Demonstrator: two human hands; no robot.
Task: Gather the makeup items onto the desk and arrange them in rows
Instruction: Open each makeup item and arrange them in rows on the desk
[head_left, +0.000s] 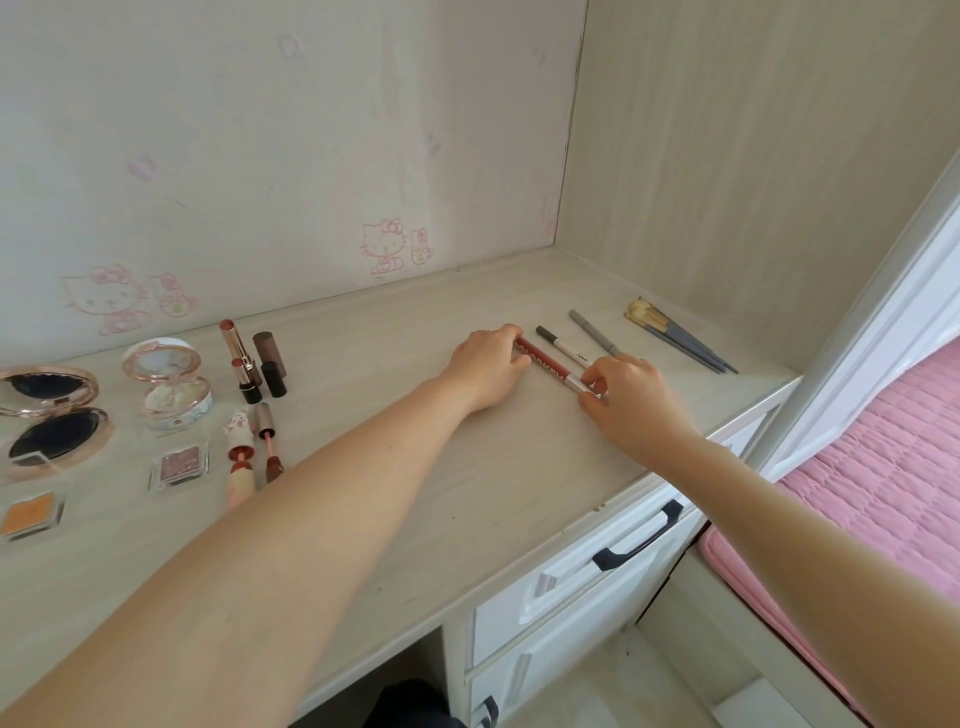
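A long red pencil (546, 364) lies on the pale desk (467, 493). My left hand (485, 364) pinches its far end and my right hand (626, 400) pinches its near silver end. Just right of it lie a white and grey pen (563, 349), a grey pencil (595, 332) and a few grey-handled brushes (675, 335), all roughly parallel. At the left stand lipsticks (254, 361), a round powder jar (169, 382), an open mirror compact (49, 415), two small eyeshadow pans (179, 465) and two lip tints (254, 457).
The desk ends at a wall with cartoon stickers (387, 247) behind and a side panel (753, 182) on the right. White drawers with black handles (639, 540) sit below the front edge. A pink quilted bed (883, 467) lies to the right.
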